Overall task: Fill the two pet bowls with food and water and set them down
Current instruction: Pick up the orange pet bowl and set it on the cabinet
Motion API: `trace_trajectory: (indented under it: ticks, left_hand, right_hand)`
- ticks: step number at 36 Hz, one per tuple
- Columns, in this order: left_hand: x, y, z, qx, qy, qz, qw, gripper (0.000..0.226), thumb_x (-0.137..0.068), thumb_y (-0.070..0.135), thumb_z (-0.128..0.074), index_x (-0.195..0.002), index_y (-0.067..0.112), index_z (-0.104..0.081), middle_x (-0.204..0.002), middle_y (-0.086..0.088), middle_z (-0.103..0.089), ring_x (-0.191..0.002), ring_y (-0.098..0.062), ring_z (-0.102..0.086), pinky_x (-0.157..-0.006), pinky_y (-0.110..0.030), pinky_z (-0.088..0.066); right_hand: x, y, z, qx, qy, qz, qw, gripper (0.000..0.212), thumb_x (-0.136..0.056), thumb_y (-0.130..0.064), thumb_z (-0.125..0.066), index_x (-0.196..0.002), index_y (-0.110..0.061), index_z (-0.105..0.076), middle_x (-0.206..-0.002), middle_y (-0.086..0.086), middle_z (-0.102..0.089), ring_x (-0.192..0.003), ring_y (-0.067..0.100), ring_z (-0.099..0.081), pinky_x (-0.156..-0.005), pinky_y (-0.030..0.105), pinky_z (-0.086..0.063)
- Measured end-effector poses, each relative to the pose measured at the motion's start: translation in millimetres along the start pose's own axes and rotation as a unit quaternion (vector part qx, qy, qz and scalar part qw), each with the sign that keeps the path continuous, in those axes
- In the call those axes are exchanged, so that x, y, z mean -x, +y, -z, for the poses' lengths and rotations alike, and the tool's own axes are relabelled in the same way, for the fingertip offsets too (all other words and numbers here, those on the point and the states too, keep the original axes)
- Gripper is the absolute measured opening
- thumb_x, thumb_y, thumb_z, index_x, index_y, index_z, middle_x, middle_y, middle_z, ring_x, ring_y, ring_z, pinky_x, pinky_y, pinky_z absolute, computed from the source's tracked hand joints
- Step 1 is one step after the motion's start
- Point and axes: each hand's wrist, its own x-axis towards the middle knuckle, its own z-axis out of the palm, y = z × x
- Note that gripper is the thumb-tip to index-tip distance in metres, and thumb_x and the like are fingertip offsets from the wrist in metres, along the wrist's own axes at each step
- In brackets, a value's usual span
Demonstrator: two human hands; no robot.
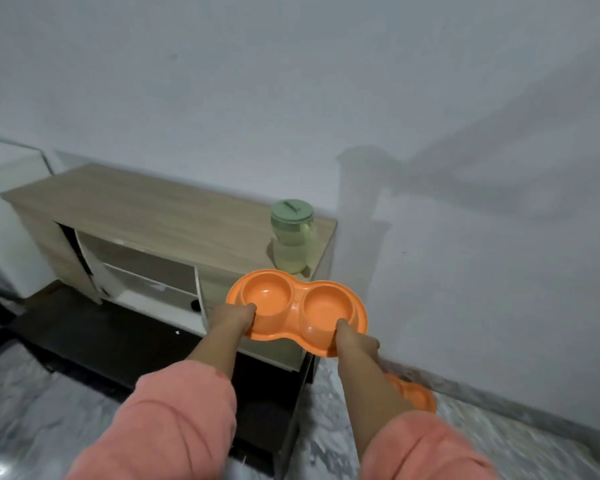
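Both hands, left hand (234,315) and right hand (355,339), pinching empty double bowl (295,306) rim beside cabinet (136,209); could tilt, knock jug (293,237).

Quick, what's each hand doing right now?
Left hand: closed on the near rim of the orange double bowl.
Right hand: closed on the same bowl's near right rim.

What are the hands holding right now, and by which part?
Both hands grip the orange double pet bowl by its near rim: the left hand at the left cup's edge, the right hand at the right cup's edge. Both cups look empty.
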Motion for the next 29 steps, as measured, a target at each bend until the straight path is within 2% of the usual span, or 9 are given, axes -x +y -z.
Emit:
trace_trajectory:
  ticks: [6, 10, 13, 17, 19, 21, 24, 26, 29]
  left_hand:
    - [-51, -11, 84, 0.014, 0.014, -0.001, 1.000, 0.053, -0.084, 0.035, -0.062, -0.122, -0.002, -0.055, -0.120, -0.020, -0.062, -0.113, -0.035, -0.058, -0.096, -0.037, -0.048]
    - [-83, -13, 131, 0.025, 0.018, -0.008, 0.999, 0.055, -0.084, 0.036, -0.062, -0.124, -0.001, -0.053, -0.119, -0.019, -0.061, -0.111, -0.035, -0.057, -0.082, -0.035, -0.045]
    - [-104, -19, 159, 0.027, 0.011, -0.002, 1.000, 0.058, -0.081, 0.039, -0.063, -0.123, 0.000, -0.053, -0.115, -0.018, -0.063, -0.107, -0.033, -0.060, -0.079, -0.036, -0.047]
    - [-130, -14, 179, 0.045, 0.015, 0.001, 0.999, 0.057, -0.081, 0.037, -0.065, -0.122, -0.001, -0.054, -0.117, -0.019, -0.062, -0.108, -0.034, -0.060, -0.086, -0.037, -0.049]
    - [-141, -9, 183, 0.054, 0.013, -0.001, 0.998, 0.055, -0.082, 0.035, -0.065, -0.122, -0.001, -0.053, -0.118, -0.019, -0.062, -0.108, -0.035, -0.060, -0.080, -0.036, -0.047]
    - [-155, -2, 186, 0.065, -0.001, -0.006, 0.998, 0.055, -0.082, 0.035, -0.065, -0.122, -0.001, -0.053, -0.114, -0.020, -0.063, -0.104, -0.035, -0.061, -0.077, -0.035, -0.049]
    - [-185, 8, 183, 0.077, -0.010, -0.011, 0.997, 0.056, -0.076, 0.038, -0.066, -0.117, 0.000, -0.056, -0.106, -0.019, -0.066, -0.096, -0.036, -0.064, -0.083, -0.039, -0.055]
    - [-202, 18, 180, 0.081, -0.007, -0.016, 0.997, 0.053, -0.077, 0.038, -0.066, -0.115, 0.000, -0.058, -0.105, -0.018, -0.066, -0.094, -0.035, -0.064, -0.076, -0.036, -0.052]
    - [-227, 38, 171, 0.073, 0.004, -0.016, 0.997, 0.056, -0.081, 0.038, -0.066, -0.121, 0.001, -0.055, -0.115, -0.019, -0.063, -0.103, -0.035, -0.061, -0.069, -0.034, -0.043]
  right_hand:
    - [50, -1, -84, -0.002, -0.004, 0.013, 1.000, 0.062, -0.083, -0.032, -0.065, -0.130, 0.000, -0.040, -0.126, 0.022, -0.055, -0.110, 0.039, -0.057, -0.076, 0.037, -0.042]
    - [73, -4, -137, -0.001, 0.004, 0.034, 0.999, 0.064, -0.080, -0.036, -0.064, -0.130, -0.003, -0.041, -0.125, 0.019, -0.057, -0.110, 0.039, -0.057, -0.089, 0.042, -0.046]
    - [86, -6, -168, -0.015, 0.002, 0.029, 0.999, 0.062, -0.082, -0.033, -0.064, -0.131, -0.002, -0.041, -0.123, 0.019, -0.058, -0.109, 0.037, -0.058, -0.081, 0.038, -0.045]
    - [90, -16, -199, -0.013, -0.003, 0.032, 0.999, 0.059, -0.083, -0.033, -0.063, -0.129, -0.001, -0.043, -0.120, 0.018, -0.060, -0.106, 0.036, -0.060, -0.075, 0.036, -0.042]
    - [87, -23, -212, -0.010, 0.000, 0.038, 0.999, 0.058, -0.082, -0.035, -0.064, -0.127, -0.002, -0.047, -0.119, 0.017, -0.061, -0.103, 0.035, -0.061, -0.076, 0.036, -0.046]
    - [81, -33, -225, -0.014, 0.008, 0.042, 0.999, 0.058, -0.081, -0.035, -0.065, -0.126, -0.003, -0.048, -0.121, 0.018, -0.060, -0.104, 0.036, -0.061, -0.076, 0.037, -0.047]
    - [66, -50, -243, -0.019, 0.010, 0.045, 0.999, 0.057, -0.082, -0.034, -0.065, -0.126, -0.003, -0.049, -0.120, 0.017, -0.061, -0.104, 0.035, -0.061, -0.075, 0.036, -0.045]
    - [52, -63, -256, -0.020, 0.009, 0.046, 0.999, 0.057, -0.082, -0.033, -0.065, -0.127, -0.003, -0.048, -0.121, 0.017, -0.060, -0.104, 0.035, -0.061, -0.072, 0.035, -0.043]
    - [29, -84, -277, -0.015, 0.011, 0.044, 0.999, 0.059, -0.082, -0.036, -0.064, -0.128, -0.004, -0.047, -0.126, 0.017, -0.056, -0.106, 0.035, -0.059, -0.074, 0.036, -0.042]
